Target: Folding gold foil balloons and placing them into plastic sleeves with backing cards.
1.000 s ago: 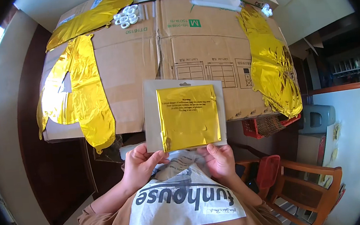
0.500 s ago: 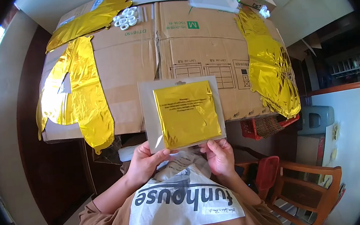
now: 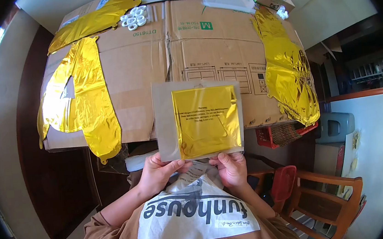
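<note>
two hands hold one clear packet (image 3: pixel 198 119) up over the near edge of the table (image 3: pixel 149 63), which is covered with flattened brown cardboard. the left hand (image 3: pixel 157 173) pinches the packet's lower left corner, thumb on the front; the right hand (image 3: pixel 231 168) pinches the lower right edge the same way, so both are clamped on the packet and set apart along its bottom edge. inside the packet sits a folded gold foil balloon (image 3: pixel 206 121), pushed toward the right side, with bare clear film on the left.

by my reading the step in hand is looking the packet over before opening it. its hang-hole end points away from the person, toward the far side of the table. the packet is close to square, so its long axis is hard to call; if anything it runs near to far, and it is held nearly flat-on to the camera with a slight tilt.

the next move would call for one hand to keep its pinch while the other shifts to the far edge to find the opening, without creasing the foil.

around it lie an unfolded gold balloon (image 3: pixel 84 106) on the left, another (image 3: pixel 289 78) on the right, and white rings (image 3: pixel 134 16) at the far edge.
</note>
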A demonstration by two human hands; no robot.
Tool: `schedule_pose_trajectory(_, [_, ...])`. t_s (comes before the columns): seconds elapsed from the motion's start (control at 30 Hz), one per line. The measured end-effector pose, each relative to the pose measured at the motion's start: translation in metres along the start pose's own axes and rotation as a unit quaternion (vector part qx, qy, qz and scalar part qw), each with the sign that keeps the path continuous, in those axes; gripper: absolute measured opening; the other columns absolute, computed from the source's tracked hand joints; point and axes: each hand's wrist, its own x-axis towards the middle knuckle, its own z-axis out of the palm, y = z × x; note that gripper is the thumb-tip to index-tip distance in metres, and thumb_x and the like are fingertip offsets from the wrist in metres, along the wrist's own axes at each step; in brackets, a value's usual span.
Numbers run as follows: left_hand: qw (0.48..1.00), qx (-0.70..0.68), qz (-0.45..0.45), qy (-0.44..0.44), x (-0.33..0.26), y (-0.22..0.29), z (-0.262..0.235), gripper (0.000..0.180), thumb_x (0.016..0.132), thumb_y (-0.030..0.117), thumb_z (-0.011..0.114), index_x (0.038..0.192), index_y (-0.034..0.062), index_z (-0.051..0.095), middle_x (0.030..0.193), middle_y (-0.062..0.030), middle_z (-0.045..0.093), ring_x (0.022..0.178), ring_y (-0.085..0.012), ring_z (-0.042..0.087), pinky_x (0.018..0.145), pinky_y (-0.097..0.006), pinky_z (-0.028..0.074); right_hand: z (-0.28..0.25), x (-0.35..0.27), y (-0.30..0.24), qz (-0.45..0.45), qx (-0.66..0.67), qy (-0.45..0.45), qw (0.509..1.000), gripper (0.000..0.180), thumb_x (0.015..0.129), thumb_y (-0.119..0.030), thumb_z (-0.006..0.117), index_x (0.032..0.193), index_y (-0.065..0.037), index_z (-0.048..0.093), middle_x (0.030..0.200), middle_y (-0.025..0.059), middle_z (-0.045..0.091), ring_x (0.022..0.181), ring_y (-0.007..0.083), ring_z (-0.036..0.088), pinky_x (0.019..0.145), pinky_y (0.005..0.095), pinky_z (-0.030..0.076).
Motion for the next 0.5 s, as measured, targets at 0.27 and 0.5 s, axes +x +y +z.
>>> schedule_pose_trajectory(0.27, [0.998,0.044,-0.049,0.022,0.003,0.001,0.005,0.021,0.103,0.01,0.062,0.121,0.0015,0.068,0.109,-0.0093,0.075,0.095,-0.0167,0.074,0.077,-0.029,0.063,0.012,0.003,0.0,0.017,0.036,0.013,0.999,0.022,0.1,-0.009,0.065,0.12,0.0,0.066,0.111,0.0141,0.072,0.1,0.0233,0.07,0.094,0.0397,0.055])
schedule_pose_trajectory(0.5, [0.798,0.57,-0.148,-0.131,0.01,0.089,-0.002,0.031,0.092,0.029,0.076,0.096,-0.0018,0.077,0.076,-0.0107,0.075,0.069,-0.0154,0.07,0.067,-0.031,0.057,0.002,-0.001,0.004,0.087,0.04,0.002,0.995,0.025,0.101,-0.009,0.064,0.123,0.002,0.065,0.119,0.0155,0.071,0.103,0.0258,0.071,0.095,0.0394,0.057])
